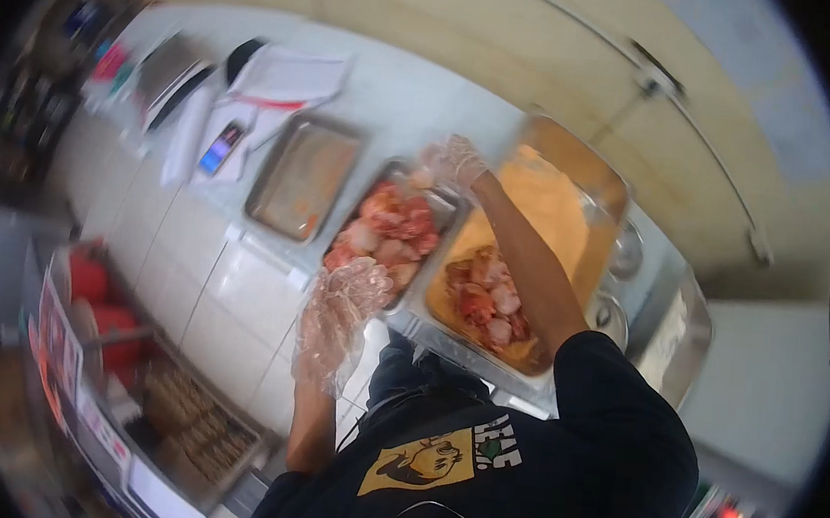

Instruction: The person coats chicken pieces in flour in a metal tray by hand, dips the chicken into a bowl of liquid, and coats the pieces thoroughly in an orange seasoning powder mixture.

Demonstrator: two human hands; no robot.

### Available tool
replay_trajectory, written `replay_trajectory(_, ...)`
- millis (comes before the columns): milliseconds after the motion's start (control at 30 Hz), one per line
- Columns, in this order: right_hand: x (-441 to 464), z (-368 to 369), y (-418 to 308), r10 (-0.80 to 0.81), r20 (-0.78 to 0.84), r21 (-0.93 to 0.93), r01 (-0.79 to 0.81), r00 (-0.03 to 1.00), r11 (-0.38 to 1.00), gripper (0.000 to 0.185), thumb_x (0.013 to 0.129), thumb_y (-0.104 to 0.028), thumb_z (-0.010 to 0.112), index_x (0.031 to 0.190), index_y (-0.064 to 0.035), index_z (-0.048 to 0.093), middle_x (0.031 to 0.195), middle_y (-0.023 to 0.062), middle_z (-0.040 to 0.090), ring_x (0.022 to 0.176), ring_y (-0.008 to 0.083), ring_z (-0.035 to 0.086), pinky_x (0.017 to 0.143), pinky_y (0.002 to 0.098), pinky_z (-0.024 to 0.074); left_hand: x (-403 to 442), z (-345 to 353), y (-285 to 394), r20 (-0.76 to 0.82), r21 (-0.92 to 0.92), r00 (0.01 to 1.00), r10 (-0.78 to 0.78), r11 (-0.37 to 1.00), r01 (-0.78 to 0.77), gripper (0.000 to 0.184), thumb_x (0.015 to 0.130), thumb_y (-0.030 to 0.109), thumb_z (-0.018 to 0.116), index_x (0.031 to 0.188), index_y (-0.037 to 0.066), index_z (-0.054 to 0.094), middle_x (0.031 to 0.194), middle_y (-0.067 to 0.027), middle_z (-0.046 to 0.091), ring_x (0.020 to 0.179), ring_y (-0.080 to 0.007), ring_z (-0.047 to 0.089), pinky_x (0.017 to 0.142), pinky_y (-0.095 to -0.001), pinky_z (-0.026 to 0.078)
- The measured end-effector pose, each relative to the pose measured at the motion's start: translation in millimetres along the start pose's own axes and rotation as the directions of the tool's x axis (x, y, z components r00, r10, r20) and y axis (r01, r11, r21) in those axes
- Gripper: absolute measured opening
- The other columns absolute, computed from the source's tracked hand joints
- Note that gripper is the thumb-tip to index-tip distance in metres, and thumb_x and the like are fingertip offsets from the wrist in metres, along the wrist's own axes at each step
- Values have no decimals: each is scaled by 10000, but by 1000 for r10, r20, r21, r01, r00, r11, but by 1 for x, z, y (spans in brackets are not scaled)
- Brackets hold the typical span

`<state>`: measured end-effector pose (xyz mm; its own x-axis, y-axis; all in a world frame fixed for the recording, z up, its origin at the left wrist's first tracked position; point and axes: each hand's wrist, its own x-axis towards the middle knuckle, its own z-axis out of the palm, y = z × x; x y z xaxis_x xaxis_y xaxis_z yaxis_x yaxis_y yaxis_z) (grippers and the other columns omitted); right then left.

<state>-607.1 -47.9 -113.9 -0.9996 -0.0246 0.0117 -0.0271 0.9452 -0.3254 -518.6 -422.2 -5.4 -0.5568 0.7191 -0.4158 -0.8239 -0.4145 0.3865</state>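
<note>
My left hand, in a clear plastic glove, is at the near end of a metal tray of raw chicken pieces. Its fingers reach out over the nearest meat. My right hand, gloved too, is at the far end of that tray with its fingers bent down. Blur hides whether it grips meat or the rim. Under my right forearm stands a deep metal pan of orange-yellow breading flour. More raw chicken lies in its near part.
Left of the chicken is a shallow metal tray with some residue. Beyond it a phone lies on white cloth or paper. Round metal lids or bowls sit right of the flour pan. Red containers stand at lower left.
</note>
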Motion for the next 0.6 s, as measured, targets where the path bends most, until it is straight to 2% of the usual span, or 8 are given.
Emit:
replay_trajectory(67, -59, -38, -2, 116, -252, 241, -54, 961, 969, 226, 763, -232, 580, 876, -90, 713, 930, 141, 687, 892, 276, 656, 809, 352, 520, 13, 4, 0, 84, -22, 982, -171, 985, 173, 591, 983, 437, 461, 1375, -3, 423, 1364, -217, 489, 1150, -285, 564, 1019, -391, 450)
replay_trajectory(100, -105, -78, -34, 255, -435, 359, -93, 863, 929, 231, 740, -219, 584, 879, -86, 711, 895, 138, 684, 856, 274, 658, 796, 347, 519, 18, 0, 4, 441, -419, 783, -439, 671, 612, 572, 961, 411, 518, 1399, 56, 421, 1372, -191, 475, 1135, -230, 551, 1001, -341, 455)
replay_trajectory(200, -256, -167, -83, 598, -451, 590, -282, 662, 756, 223, 726, -208, 601, 871, -65, 693, 856, 140, 674, 804, 284, 649, 769, 351, 514, 34, 100, -30, 602, -461, 454, -657, 178, 869, 594, 949, 377, 550, 1434, 76, 388, 1373, -177, 462, 1167, -214, 520, 980, -327, 466)
replay_trajectory(233, -307, -187, -101, 695, -416, 543, -453, 586, 707, 243, 756, -227, 645, 943, -82, 696, 878, 115, 681, 790, 254, 648, 755, 336, 522, 35, 123, -49, 295, -122, 709, -640, 711, 693, 590, 945, 365, 561, 1409, 37, 404, 1354, -172, 483, 1158, -243, 534, 948, -339, 484)
replay_trajectory(267, -353, -196, -112, 773, -377, 493, -596, 510, 634, 274, 786, -247, 689, 1016, -98, 699, 900, 90, 688, 775, 225, 648, 741, 320, 531, 36, 141, -70, 174, 385, 922, -347, 886, 261, 588, 940, 353, 572, 1384, -1, 419, 1334, -166, 505, 1149, -272, 547, 915, -352, 502)
replay_trajectory(400, -543, -176, -129, 703, -677, 390, -704, 218, 593, 205, 801, -188, 607, 936, -38, 643, 859, 189, 652, 807, 361, 625, 727, 415, 498, 23, 214, -167, 185, 512, 822, -538, 767, 386, 666, 1015, 434, 205, 1344, -109, 406, 1372, -317, 436, 1307, -447, 380, 1150, -546, 165)
replay_trajectory(467, -637, -117, -85, 879, -450, 88, -972, 157, 219, 366, 824, -334, 658, 1089, -82, 657, 965, 138, 677, 882, 294, 650, 832, 380, 517, 37, 216, -217, 254, 736, 711, -656, 608, 298, 648, 1004, 412, 278, 1406, -95, 315, 1441, -297, 355, 1343, -409, 348, 1137, -522, 219)
replay_trajectory(600, -734, -108, -44, 989, 80, 78, -990, 127, 121, 462, 804, -413, 672, 1167, -129, 650, 1107, 138, 654, 1018, 310, 605, 920, 394, 473, 34, 210, -367, 230, 932, 585, -778, 350, 99, 598, 1004, 381, 295, 1421, -46, 331, 1440, -221, 390, 1333, -350, 379, 1110, -467, 271)
